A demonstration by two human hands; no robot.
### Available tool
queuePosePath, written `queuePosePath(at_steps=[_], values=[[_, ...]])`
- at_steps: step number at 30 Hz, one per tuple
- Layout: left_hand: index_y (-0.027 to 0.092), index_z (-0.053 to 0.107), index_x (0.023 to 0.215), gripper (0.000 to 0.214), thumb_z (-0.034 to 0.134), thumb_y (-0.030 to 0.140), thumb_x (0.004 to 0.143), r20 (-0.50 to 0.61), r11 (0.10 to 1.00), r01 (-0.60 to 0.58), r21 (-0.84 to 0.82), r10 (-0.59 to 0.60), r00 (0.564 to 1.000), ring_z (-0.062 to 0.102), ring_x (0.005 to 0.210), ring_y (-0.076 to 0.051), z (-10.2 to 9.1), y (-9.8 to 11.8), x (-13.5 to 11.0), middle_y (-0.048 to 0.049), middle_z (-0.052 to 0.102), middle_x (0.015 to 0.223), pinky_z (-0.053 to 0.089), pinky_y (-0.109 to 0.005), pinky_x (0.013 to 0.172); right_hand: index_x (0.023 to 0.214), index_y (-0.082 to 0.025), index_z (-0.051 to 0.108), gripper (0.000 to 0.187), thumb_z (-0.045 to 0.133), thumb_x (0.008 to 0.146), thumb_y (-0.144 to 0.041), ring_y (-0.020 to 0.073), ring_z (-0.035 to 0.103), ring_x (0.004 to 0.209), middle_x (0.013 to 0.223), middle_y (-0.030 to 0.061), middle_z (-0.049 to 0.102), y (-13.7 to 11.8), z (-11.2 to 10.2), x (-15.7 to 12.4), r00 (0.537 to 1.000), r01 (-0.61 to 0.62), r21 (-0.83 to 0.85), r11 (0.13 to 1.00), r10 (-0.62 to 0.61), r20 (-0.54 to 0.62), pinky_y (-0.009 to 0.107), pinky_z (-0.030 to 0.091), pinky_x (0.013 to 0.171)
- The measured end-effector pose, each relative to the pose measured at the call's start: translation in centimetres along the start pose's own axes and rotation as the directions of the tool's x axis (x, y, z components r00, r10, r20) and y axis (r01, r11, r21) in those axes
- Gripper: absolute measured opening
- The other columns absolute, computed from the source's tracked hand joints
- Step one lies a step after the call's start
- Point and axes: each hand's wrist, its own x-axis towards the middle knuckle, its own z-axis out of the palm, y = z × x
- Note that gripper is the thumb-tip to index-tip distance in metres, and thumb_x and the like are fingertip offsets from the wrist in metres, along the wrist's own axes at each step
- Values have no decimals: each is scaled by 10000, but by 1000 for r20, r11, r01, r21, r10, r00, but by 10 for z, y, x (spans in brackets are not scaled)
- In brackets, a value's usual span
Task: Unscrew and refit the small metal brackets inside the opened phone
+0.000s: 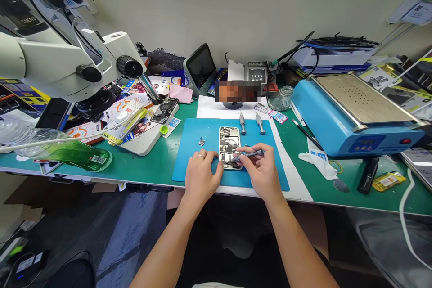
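An opened smartphone point(230, 140) lies on the blue mat point(189, 166), its inner parts showing. My left hand point(201, 172) has its fingers curled and holds the phone at its lower left edge with thumb and fingertips. My right hand point(263, 171) pinches a thin grey screwdriver point(251, 154) held nearly flat, its tip over the lower part of the phone. The exact spot under the tip is too small to make out. Left of the phone sits a small metal part point(201, 141). Two grey screwdrivers point(242, 124) rest at the mat's top edge.
A microscope point(64, 67) overhangs the left side, above a green bottle point(84, 153). Another phone point(165, 110) lies near its base. On the right are a blue heating plate machine point(354, 121), a glass jar point(281, 98) and a black marker-like object point(368, 175). A blurred screen point(238, 91) stands behind the mat.
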Motion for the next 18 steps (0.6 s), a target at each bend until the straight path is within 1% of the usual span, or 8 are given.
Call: queuePosePath(at_steps=[9,18], values=[[238,685,1078,101,623,279,1010,-11,1000,0,-2,-1,1000,603,917,-254,0,-1,-1,-47,656,941,433,-373,753,1103,-308,448,367,750,953,-452,223,780,1011,1159,39,781,-2,-1,0,1000,-11,3,1000,11,-5,418,681,854],[238,688,1072,96,637,273,998,-8,1000,7,-13,-7,1000,602,928,-257,1,-1,0,-44,667,953,441,-384,771,1098,-306,448,357,748,957,-439,220,783,1013,1154,40,781,-1,-1,0,1000,-5,7,1000,5,-2,411,682,861]])
